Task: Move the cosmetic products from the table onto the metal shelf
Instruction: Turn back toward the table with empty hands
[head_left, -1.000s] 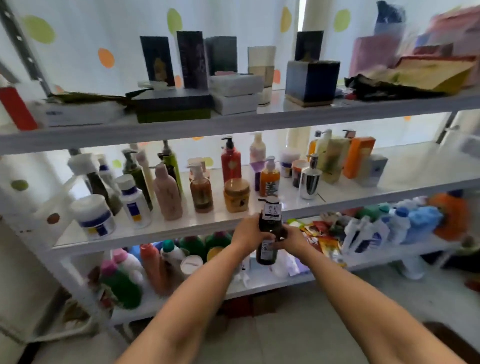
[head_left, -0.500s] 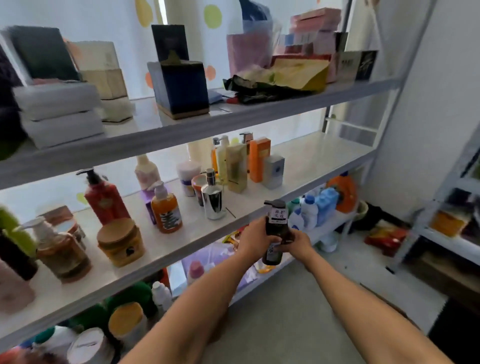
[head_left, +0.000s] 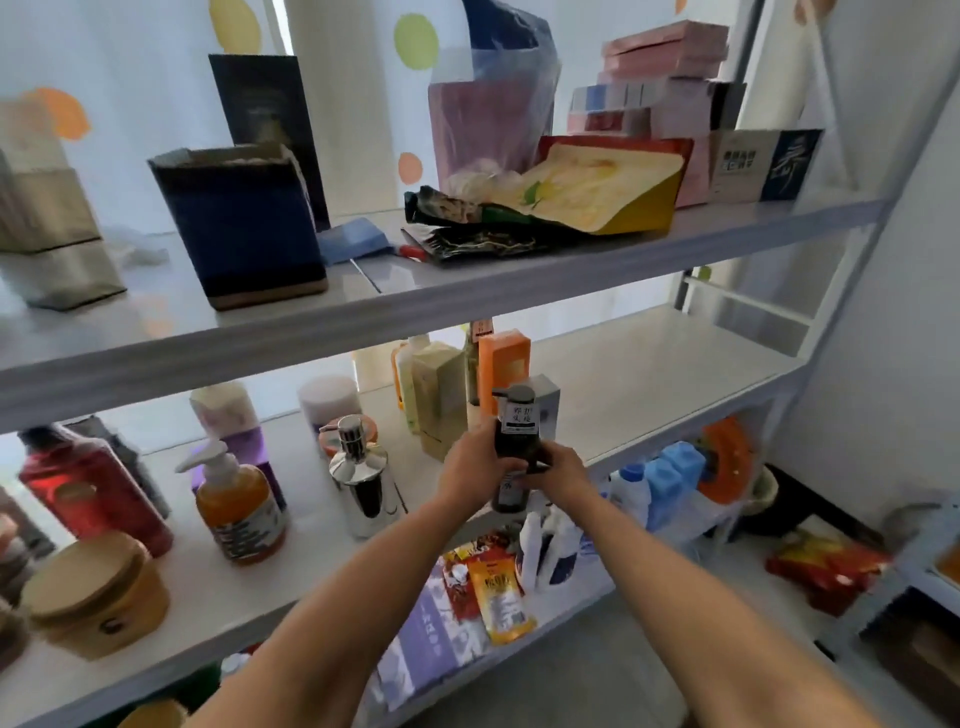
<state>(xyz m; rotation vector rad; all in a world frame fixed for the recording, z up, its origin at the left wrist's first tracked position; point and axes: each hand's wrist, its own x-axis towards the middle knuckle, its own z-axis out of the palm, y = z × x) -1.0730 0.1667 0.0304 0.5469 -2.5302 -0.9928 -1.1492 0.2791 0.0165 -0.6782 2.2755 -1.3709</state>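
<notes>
The left hand (head_left: 475, 467) and right hand (head_left: 553, 470) both clasp the dark pump bottle (head_left: 514, 436) upright at the front edge of the metal shelf (head_left: 649, 395). The double grip likely steadies it for setting down on the bare board at 2 o'clock, away from the silver dispenser (head_left: 363, 478) at 9 o'clock.

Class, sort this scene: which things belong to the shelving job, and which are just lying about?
Job: dark pump bottle, left hand, right hand (both holding it), metal shelf.
Lying about: yellow pouch, blue bottles, snack packets.
</notes>
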